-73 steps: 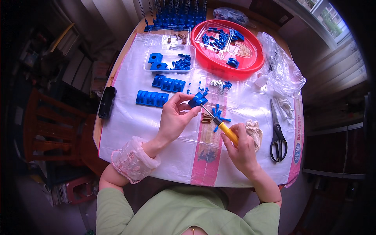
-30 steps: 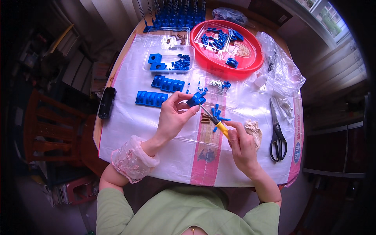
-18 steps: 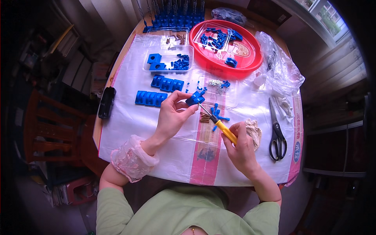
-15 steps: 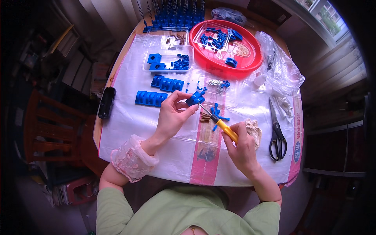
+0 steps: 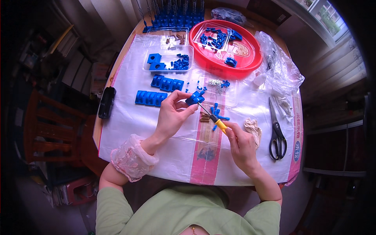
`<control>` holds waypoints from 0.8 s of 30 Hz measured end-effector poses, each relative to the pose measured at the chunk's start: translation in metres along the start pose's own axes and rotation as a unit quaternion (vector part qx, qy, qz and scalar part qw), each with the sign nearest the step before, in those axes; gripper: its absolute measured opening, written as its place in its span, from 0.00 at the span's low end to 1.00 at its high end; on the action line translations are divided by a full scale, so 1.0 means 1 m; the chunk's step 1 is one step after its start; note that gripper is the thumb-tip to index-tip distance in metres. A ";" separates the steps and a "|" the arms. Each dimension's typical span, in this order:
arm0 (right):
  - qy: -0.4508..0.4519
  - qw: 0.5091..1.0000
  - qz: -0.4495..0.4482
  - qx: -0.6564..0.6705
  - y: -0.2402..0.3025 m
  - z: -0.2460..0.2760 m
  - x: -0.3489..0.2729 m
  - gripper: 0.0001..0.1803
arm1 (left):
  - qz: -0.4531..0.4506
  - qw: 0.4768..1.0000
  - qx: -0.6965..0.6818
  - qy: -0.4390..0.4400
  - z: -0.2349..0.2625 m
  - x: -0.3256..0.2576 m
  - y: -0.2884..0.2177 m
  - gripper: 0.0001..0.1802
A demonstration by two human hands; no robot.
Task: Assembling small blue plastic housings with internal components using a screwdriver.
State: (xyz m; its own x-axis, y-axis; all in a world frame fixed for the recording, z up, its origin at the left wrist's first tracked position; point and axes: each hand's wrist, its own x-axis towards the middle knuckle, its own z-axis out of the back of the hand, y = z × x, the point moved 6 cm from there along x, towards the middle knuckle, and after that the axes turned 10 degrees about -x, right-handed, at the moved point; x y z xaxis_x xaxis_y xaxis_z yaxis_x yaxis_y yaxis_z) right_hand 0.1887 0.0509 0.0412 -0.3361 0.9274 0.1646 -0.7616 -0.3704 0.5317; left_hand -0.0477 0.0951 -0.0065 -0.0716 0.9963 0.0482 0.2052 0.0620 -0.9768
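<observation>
Between its thumb and fingers, my left hand (image 5: pixel 172 113) pinches a small blue plastic part (image 5: pixel 194 98) above the middle of the table. My right hand (image 5: pixel 241 145) is closed round the yellow handle of a screwdriver (image 5: pixel 221 125), whose metal shaft slants up and left to the blue part. Its tip meets the part's lower right side; exactly where it seats is too small to tell. Just under the shaft lie brass-coloured pins (image 5: pixel 205 117) and loose blue pieces (image 5: pixel 215 111). Left of the held part, two rows of blue blocks (image 5: pixel 150 98) rest on the sheet.
A clear tub (image 5: pixel 168 70) holds blue parts. Behind it stands a red round tray (image 5: pixel 256 64) with more blue pieces. Black-handled scissors (image 5: pixel 277 137), a crumpled cloth (image 5: pixel 253 131) and a clear plastic bag (image 5: pixel 284 64) lie rightward. A black case (image 5: pixel 107 102) sits at the left edge.
My right hand has shifted its grip on the screwdriver's handle, turning over so that its fingers cover more of the yellow. My left hand and the blue part stay in place.
</observation>
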 end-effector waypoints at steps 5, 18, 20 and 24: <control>0.011 0.999 0.000 0.039 0.008 0.001 -0.002 0.17 | 0.004 1.000 -0.002 -0.012 0.002 0.001 -0.002 0.17; -0.035 0.998 0.050 -0.004 0.001 -0.002 -0.004 0.13 | 0.005 1.000 -0.001 -0.014 0.001 0.001 -0.005 0.17; -0.031 0.998 0.056 -0.007 0.000 -0.002 -0.003 0.13 | 0.004 1.000 0.000 -0.013 0.002 0.000 -0.005 0.17; 0.034 0.998 -0.014 0.042 -0.004 -0.005 -0.002 0.13 | -0.002 1.000 -0.001 -0.012 0.002 0.001 -0.003 0.17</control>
State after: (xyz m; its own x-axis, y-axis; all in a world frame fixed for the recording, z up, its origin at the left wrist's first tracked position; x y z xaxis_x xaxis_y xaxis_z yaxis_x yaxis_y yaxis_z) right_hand 0.1895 0.0508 0.0341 -0.3555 0.9300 0.0932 -0.7230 -0.3368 0.6031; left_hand -0.0501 0.0957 -0.0035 -0.0951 0.9943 0.0481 0.2067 0.0670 -0.9761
